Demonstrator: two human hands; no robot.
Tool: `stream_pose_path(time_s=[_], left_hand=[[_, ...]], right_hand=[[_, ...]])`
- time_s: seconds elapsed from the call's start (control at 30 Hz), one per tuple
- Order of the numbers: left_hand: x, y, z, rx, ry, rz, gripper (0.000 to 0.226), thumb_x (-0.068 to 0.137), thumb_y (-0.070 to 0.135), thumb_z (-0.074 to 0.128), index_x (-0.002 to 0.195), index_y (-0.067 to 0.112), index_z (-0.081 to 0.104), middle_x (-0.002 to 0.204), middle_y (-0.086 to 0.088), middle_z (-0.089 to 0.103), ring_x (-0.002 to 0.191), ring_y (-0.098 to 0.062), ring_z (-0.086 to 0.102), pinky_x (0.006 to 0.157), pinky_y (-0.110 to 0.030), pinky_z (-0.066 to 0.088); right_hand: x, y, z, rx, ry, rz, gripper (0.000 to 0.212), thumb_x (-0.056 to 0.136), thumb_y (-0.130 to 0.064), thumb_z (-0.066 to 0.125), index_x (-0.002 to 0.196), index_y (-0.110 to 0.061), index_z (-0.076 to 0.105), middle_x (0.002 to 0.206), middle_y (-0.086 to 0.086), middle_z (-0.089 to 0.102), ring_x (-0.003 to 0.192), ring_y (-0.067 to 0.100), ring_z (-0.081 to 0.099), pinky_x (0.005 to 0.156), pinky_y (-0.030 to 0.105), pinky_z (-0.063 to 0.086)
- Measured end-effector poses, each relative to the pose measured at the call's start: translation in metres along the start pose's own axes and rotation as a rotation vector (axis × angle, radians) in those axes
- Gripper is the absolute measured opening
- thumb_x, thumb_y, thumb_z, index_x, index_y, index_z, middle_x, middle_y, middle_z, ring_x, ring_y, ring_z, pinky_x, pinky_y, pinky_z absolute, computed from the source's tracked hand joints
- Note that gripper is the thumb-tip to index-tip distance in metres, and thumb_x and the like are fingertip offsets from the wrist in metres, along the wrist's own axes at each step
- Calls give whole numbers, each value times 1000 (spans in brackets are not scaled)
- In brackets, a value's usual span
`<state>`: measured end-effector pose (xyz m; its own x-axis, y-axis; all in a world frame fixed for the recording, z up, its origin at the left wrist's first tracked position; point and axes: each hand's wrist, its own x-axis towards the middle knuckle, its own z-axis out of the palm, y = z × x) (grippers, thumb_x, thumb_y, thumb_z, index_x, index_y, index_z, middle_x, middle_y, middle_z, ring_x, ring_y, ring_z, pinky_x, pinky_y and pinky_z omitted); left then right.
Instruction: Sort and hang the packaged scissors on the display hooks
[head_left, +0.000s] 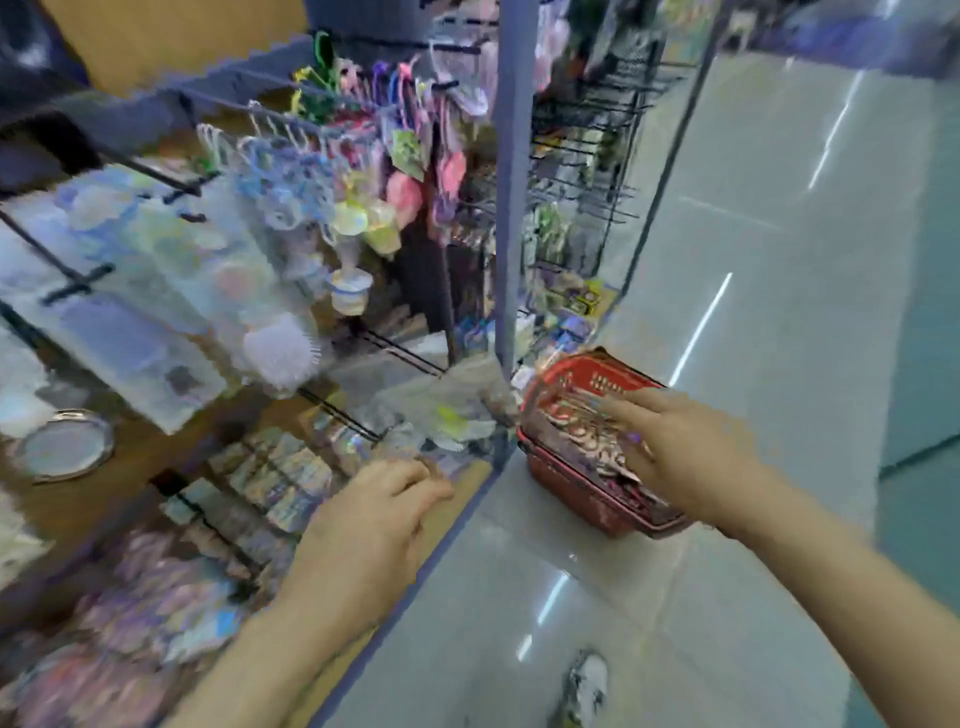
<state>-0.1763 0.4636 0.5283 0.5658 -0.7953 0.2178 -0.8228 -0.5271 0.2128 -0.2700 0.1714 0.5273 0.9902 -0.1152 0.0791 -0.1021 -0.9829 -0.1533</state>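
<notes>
Shop aisle with a pale, shiny floor (779, 364), streaked with long white light marks. On the left, a tall display rack (511, 208) with a grey post and black wire hooks (582, 156).

Very blurry all over. Too smeared to read any packet or to tell most of the hanging goods apart. Just pink, blue and yellow shapes up high, a white bristly brush (280, 358) lower down, and a round silver plate (65, 441) at the far left. Rows of small packets (270, 478) on the low hooks, too fuzzy to name. Both forearms cut off at the bottom edge. Near that edge, a grey and white blur on the floor, not clear enough to name.

Down on the floor beside the rack's corner, a red basket (587, 374). Inside it, a heap of packaged scissors (582, 436), blurred into grey and red streaks. Right grip (675, 457) just over that heap, fingers straight and spread apart, reaching into the basket. Touching the top packets or just above them: cannot tell.

Left grip (374, 519) well apart from the basket, close to the low hooks, fingers bent. Holding a packet or nothing: cannot tell through the blur.
</notes>
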Motion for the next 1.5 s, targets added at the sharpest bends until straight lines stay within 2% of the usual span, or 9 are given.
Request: stream_pose_path(time_s=[0.1, 0.2, 0.37, 0.47, 0.6, 0.87, 1.13, 1.3, 1.5], left_hand=[[43, 17, 67, -26, -179, -54, 48, 50, -3, 82, 91, 21, 74, 93, 4, 67, 86, -15, 57, 70, -23, 48], [83, 31, 133, -87, -309, -102, 50, 57, -3, 77, 98, 24, 72, 102, 4, 68, 88, -23, 67, 68, -33, 59], [150, 40, 226, -186, -428, -125, 35, 79, 7, 51, 104, 17, 73, 104, -1, 70, 94, -27, 67, 80, -29, 54], [187, 31, 275, -200, -500, -210, 38, 91, 11, 50, 124, 22, 65, 127, 5, 63, 117, -19, 56, 94, -30, 46], [241, 10, 352, -228, -557, -249, 34, 93, 12, 52, 124, 18, 64, 122, -2, 66, 112, -23, 58, 93, -34, 47], [347, -34, 541, -229, -718, -252, 33, 91, 19, 48, 116, 8, 67, 112, -13, 66, 105, -35, 59, 90, -42, 48], [421, -76, 687, -30, -842, -331, 45, 99, 32, 45, 128, -2, 48, 129, -24, 53, 122, -41, 47, 100, -47, 40], [430, -93, 739, 15, -927, -500, 58, 97, 44, 49, 131, -2, 38, 134, -26, 49, 124, -46, 46, 101, -48, 38], [438, -98, 751, -201, -1011, -802, 103, 65, 62, 81, 138, 5, 35, 134, -13, 53, 123, -35, 52, 101, -43, 45]], right_hand=[[-24, 89, 45, 73, -226, 321, 51, 92, -23, 58, 142, -28, 51, 141, 1, 55, 128, 29, 51, 97, 43, 50], [-51, 159, 87, 188, -316, 523, 57, 92, -24, 59, 147, -24, 45, 143, 5, 53, 129, 30, 49, 102, 43, 46], [-69, 234, 141, 554, -263, 964, 51, 93, -15, 62, 142, -17, 48, 134, 15, 60, 118, 36, 61, 98, 43, 48], [-65, 263, 182, 772, -188, 1201, 48, 95, -21, 62, 142, -19, 49, 135, 11, 58, 116, 31, 61, 101, 47, 48], [-38, 295, 238, 928, -96, 1385, 44, 95, -27, 62, 138, -20, 52, 126, 10, 63, 116, 28, 60, 102, 53, 48], [43, 358, 377, 1020, -145, 1523, 47, 96, -31, 62, 139, -16, 50, 127, -1, 60, 110, 19, 59, 96, 32, 44], [97, 417, 541, 1093, -321, 1528, 86, 82, -50, 72, 152, -22, 29, 144, 5, 51, 123, 29, 57, 107, 45, 45], [119, 423, 607, 858, -468, 1482, 117, 59, -76, 75, 145, -9, 34, 137, 14, 55, 131, 36, 49, 106, 47, 45], [130, 429, 616, 1037, -318, 1645, 100, 57, -31, 96, 132, -14, 31, 130, 11, 57, 117, 33, 59, 98, 52, 52]])
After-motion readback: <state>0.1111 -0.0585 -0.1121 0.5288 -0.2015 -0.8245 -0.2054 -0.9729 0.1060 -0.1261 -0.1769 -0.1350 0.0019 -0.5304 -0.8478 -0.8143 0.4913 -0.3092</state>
